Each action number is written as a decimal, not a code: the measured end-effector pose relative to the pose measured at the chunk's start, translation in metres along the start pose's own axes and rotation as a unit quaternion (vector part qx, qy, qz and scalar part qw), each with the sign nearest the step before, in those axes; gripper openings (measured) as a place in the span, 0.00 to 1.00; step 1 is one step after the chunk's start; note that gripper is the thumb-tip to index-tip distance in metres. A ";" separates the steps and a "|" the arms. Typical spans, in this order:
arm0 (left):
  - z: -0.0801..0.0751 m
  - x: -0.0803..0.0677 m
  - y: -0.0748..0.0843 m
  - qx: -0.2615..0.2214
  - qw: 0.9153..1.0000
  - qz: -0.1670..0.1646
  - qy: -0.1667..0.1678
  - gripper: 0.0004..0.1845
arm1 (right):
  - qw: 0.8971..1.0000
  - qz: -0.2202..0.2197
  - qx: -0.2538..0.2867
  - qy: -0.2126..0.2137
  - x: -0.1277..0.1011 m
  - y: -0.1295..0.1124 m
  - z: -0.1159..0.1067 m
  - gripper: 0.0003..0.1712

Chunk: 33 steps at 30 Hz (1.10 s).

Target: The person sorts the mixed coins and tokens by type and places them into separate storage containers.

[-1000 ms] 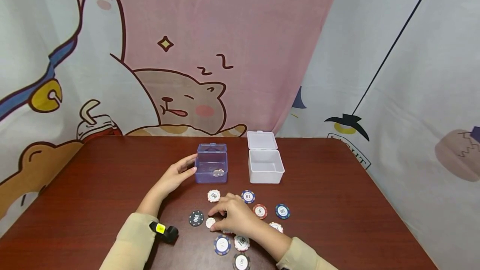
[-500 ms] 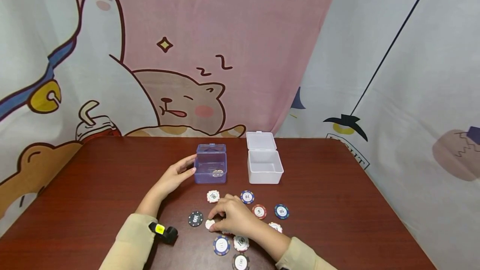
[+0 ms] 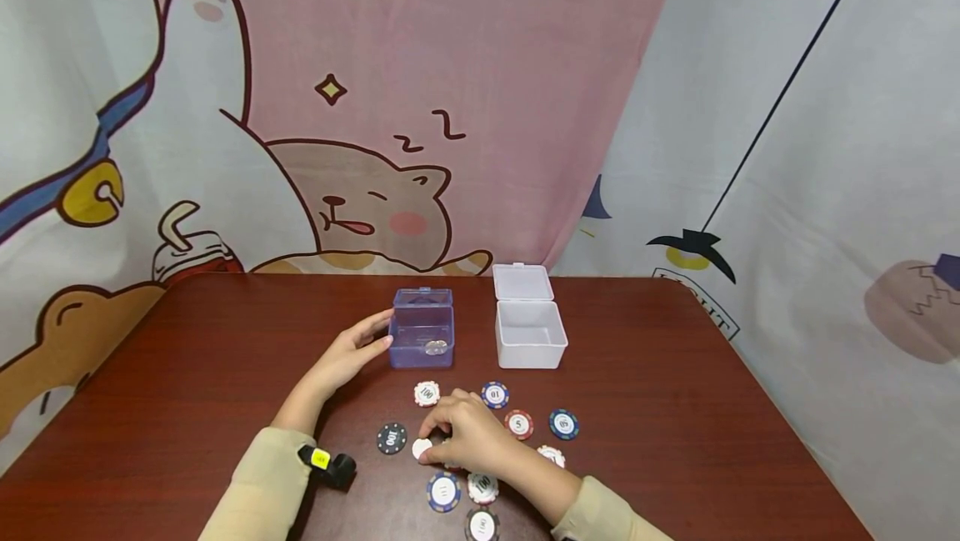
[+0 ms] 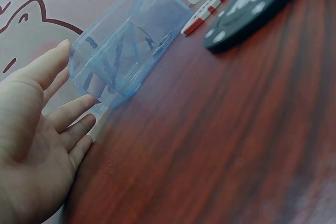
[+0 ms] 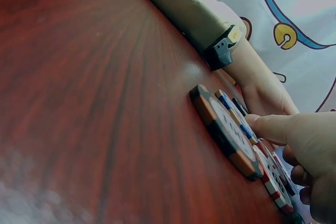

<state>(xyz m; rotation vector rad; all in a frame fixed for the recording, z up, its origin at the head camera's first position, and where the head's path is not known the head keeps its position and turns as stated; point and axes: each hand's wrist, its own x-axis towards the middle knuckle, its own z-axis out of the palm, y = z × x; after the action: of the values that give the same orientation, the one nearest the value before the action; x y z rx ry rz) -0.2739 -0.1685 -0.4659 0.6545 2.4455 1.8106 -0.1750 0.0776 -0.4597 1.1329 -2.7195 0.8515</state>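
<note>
In the head view my left hand (image 3: 347,360) rests its relaxed fingertips against the left side of a translucent blue box (image 3: 401,355). That box has its lid up and a few silvery coins (image 3: 436,348) inside at the front right. Low over the table, my right hand (image 3: 476,437) pinches a small whitish coin (image 3: 422,448) between thumb and forefinger. A black 100 poker chip (image 3: 392,438) lies just left of the coin. Below the hand are a blue-edged chip (image 3: 443,492) and a white 100 chip (image 3: 483,488). The right wrist view hides the coin behind my thumb (image 5: 273,126).
A white box (image 3: 531,356) with its lid raised stands right of the blue one. More poker chips lie around the right hand: a red 5 (image 3: 519,424), a blue 10 (image 3: 495,394), a blue 50 (image 3: 563,423), a white-and-red 100 (image 3: 427,393). A patterned cloth (image 3: 525,107) hangs behind the table.
The coin has tilted slightly between the right thumb and forefinger, and its face shows brighter. The left hand and both boxes stay where they were.
</note>
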 end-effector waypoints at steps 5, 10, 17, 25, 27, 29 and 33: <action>0.000 -0.001 -0.001 -0.010 1.000 -0.001 0.000 0.28 | 1.000 0.010 0.004 0.011 -0.001 -0.001 -0.001 0.11; 0.000 -0.001 0.000 -0.013 1.000 -0.004 -0.001 0.28 | 0.999 0.006 0.016 0.029 0.001 0.000 -0.001 0.09; 0.000 -0.002 0.002 -0.013 1.000 0.003 0.000 0.29 | 0.997 0.012 0.049 0.053 0.001 0.002 0.001 0.07; -0.001 -0.001 0.001 -0.013 1.000 -0.003 -0.001 0.27 | 0.990 0.031 0.126 0.052 0.002 0.001 0.000 0.08; 0.000 -0.001 0.001 -0.014 1.000 -0.003 0.000 0.27 | 0.989 0.032 0.134 0.050 0.002 0.002 0.000 0.08; 0.000 -0.001 0.001 -0.013 1.000 -0.004 0.000 0.27 | 0.988 0.035 0.142 0.050 0.002 0.002 0.000 0.09; 0.000 -0.003 0.009 -0.007 1.000 -0.003 -0.002 0.28 | 0.985 0.045 0.155 0.055 0.003 0.003 0.000 0.09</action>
<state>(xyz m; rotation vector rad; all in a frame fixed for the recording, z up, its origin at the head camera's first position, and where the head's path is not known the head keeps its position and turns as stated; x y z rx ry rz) -0.2685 -0.1673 -0.4586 0.6487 2.4262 1.8217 -0.1786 0.0774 -0.4604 0.9790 -2.6269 1.3467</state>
